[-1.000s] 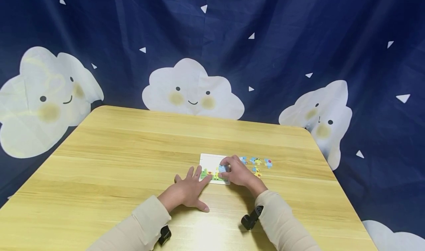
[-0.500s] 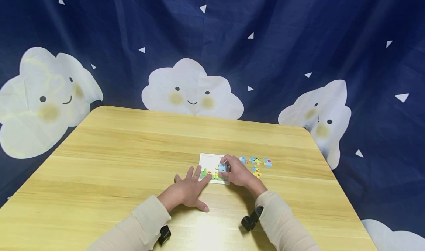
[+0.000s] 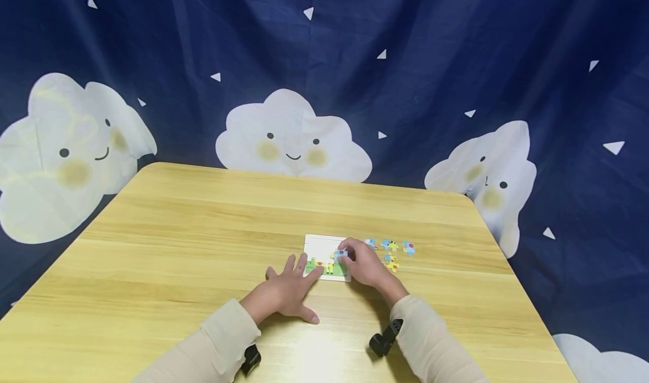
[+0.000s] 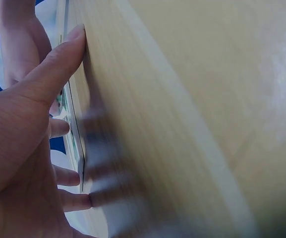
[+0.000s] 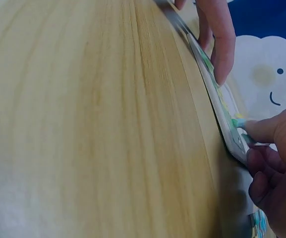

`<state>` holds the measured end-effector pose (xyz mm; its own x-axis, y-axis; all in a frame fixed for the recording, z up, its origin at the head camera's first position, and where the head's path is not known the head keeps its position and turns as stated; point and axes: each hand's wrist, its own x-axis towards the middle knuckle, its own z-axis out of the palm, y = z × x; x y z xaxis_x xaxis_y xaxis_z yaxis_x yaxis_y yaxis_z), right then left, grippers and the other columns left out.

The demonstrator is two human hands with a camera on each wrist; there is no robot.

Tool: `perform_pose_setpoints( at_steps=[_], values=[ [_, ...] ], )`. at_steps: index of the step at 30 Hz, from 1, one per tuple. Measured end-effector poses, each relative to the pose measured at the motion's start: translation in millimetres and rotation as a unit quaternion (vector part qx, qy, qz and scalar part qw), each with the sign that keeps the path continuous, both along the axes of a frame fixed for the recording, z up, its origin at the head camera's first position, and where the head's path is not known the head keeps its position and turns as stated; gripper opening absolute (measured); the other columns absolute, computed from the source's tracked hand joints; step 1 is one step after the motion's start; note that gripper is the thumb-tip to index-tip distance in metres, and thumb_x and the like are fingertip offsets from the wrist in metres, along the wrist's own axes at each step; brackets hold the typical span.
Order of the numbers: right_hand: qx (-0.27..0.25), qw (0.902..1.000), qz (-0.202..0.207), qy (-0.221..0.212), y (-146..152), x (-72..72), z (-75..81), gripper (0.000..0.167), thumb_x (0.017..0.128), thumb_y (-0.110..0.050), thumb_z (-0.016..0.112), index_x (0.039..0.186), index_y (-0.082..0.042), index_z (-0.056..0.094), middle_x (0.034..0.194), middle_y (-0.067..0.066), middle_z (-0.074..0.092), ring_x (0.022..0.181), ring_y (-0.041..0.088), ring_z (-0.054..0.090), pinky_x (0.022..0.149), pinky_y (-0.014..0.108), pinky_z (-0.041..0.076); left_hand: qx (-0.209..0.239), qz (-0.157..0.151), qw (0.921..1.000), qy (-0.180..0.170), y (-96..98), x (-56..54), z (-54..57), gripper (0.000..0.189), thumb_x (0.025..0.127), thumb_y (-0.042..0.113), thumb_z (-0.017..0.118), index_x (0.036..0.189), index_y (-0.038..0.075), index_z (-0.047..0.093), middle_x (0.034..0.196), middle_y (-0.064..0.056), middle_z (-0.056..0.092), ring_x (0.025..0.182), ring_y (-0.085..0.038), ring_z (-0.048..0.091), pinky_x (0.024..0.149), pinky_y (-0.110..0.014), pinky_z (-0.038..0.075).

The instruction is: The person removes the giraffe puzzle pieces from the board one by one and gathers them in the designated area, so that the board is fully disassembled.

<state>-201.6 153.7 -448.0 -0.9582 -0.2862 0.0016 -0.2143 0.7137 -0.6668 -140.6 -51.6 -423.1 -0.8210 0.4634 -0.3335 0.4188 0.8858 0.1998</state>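
A white puzzle tray [image 3: 316, 243] lies on the wooden table, with green and yellow jigsaw pieces [image 3: 330, 269] along its near side. My left hand [image 3: 288, 294] is spread, its fingertips on the tray's left part and its thumb out over the table. In the left wrist view, the fingers of that hand [image 4: 21, 129] reach the tray's edge [image 4: 76, 131]. Over the tray's right half, my right hand [image 3: 366, 263] pinches a blue puzzle piece [image 3: 340, 254] between thumb and fingers. The right wrist view shows the right thumb [image 5: 261, 130] low over the tray, the held piece mostly hidden.
Several loose puzzle pieces [image 3: 408, 248], blue and yellow, lie on the table [image 3: 228, 219] to the right of the tray, close by the right hand. Behind the table's far edge hangs a dark blue curtain [image 3: 274, 45] with white clouds.
The right thumb has shifted slightly away from me, and more of the blue piece and the green strip below it shows. The left hand has stayed in place.
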Motion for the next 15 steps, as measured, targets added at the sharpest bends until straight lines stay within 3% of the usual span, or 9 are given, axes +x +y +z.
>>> perform_pose_setpoints(
  at_steps=[15],
  values=[
    [-0.030,0.9980,-0.035,0.042,25,1.8,1.2,0.014,0.089,-0.007,0.062,0.103,-0.008,0.065,0.073,0.000,0.053,0.065,0.012,0.049,0.057,0.025,0.042,0.006,0.003,1.0000,-0.004,-0.3,0.1,0.0,0.104,0.066,0.070,0.067,0.150,0.026,0.024,0.156,-0.019,0.016,0.141,-0.043,0.018,0.091,-0.072,0.029]
  ],
)
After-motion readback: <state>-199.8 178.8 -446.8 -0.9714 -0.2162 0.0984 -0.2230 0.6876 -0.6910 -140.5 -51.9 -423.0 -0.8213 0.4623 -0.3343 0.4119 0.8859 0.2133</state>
